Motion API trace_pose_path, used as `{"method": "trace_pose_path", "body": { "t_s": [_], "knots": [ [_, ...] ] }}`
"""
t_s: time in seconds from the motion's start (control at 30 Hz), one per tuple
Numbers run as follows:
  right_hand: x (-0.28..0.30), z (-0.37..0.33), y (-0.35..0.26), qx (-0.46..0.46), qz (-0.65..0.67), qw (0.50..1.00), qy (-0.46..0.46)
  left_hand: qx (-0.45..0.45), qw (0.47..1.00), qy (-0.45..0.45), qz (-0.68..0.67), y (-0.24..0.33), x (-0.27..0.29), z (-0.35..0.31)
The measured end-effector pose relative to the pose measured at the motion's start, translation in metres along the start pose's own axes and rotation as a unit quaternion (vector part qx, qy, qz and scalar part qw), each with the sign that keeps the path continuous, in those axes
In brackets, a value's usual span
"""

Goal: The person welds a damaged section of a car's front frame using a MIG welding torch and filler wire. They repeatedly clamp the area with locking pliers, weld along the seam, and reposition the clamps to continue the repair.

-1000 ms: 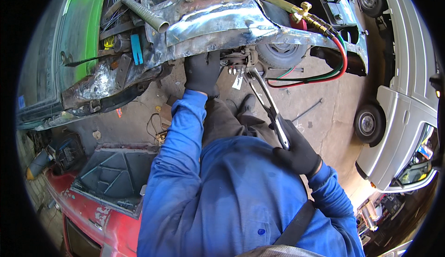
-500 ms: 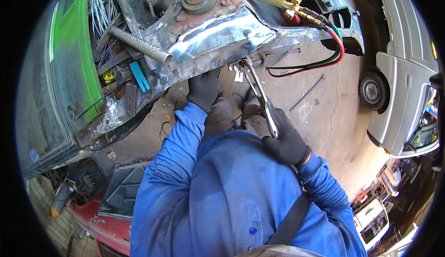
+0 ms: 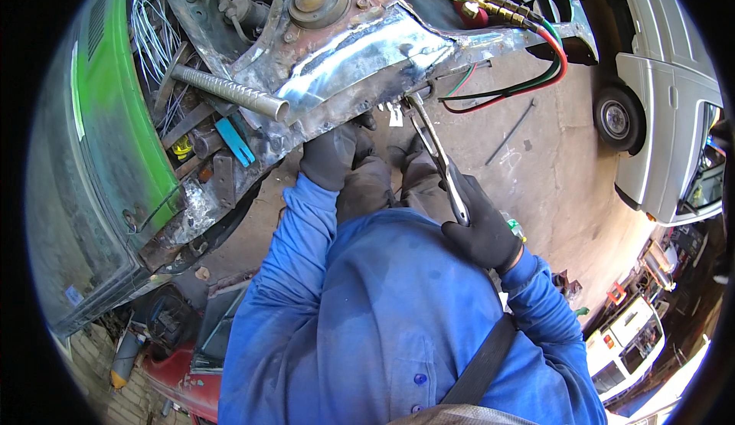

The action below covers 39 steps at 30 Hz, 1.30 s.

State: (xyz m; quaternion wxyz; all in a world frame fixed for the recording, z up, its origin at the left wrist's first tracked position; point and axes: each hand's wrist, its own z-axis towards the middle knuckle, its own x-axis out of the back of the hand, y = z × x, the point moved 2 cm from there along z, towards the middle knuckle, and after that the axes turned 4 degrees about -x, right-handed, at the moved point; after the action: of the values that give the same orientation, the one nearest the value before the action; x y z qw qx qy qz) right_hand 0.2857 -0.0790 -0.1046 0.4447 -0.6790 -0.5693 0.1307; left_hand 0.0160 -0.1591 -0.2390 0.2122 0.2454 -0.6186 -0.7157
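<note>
My right hand point(image 3: 482, 230), in a dark glove, is closed round the handles of long silver pliers point(image 3: 438, 149). The pliers point away from me, their jaws at the lower edge of a bare-metal car body panel point(image 3: 344, 92); the edge partly hides what they grip. My left hand point(image 3: 331, 155), also gloved, reaches under the same edge, left of the jaws. One dark fingertip shows beside it, but most of its fingers are hidden below the metal. A small pale piece point(image 3: 395, 114) shows below the edge between the hand and the jaws.
On the car body lie a ridged metal tube point(image 3: 230, 92), a blue strip point(image 3: 234, 142) and a brass torch point(image 3: 478, 0) with red and green hoses point(image 3: 563, 61). A rod point(image 3: 511, 130) lies on the floor. A silver vehicle point(image 3: 658, 103) stands right, a red car part point(image 3: 184, 379) lower left.
The view has shifted slightly. My left hand has shifted a little at the panel's edge, and a fingertip now shows there. The pliers stay in my right hand, jaws still at the edge.
</note>
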Motion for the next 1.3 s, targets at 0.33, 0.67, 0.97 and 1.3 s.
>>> {"method": "trace_pose_path", "body": {
  "t_s": [0.33,0.67,0.97,1.3],
  "knots": [
    [-0.002,0.006,0.002,-0.025,0.011,1.0,-0.007,-0.106,0.983,0.002,0.147,-0.003,-0.002,0.002],
    [0.006,-0.002,0.001,-0.015,0.022,1.0,0.002,0.244,0.959,-0.035,-0.14,-0.033,0.011,-0.03],
    [0.002,0.007,-0.001,-0.009,0.003,1.0,-0.014,0.161,0.864,0.091,-0.468,0.031,-0.019,-0.01],
    [0.003,0.007,0.0,0.017,-0.008,1.0,-0.006,0.197,0.814,0.143,-0.528,0.02,-0.035,0.01]
  ]
}}
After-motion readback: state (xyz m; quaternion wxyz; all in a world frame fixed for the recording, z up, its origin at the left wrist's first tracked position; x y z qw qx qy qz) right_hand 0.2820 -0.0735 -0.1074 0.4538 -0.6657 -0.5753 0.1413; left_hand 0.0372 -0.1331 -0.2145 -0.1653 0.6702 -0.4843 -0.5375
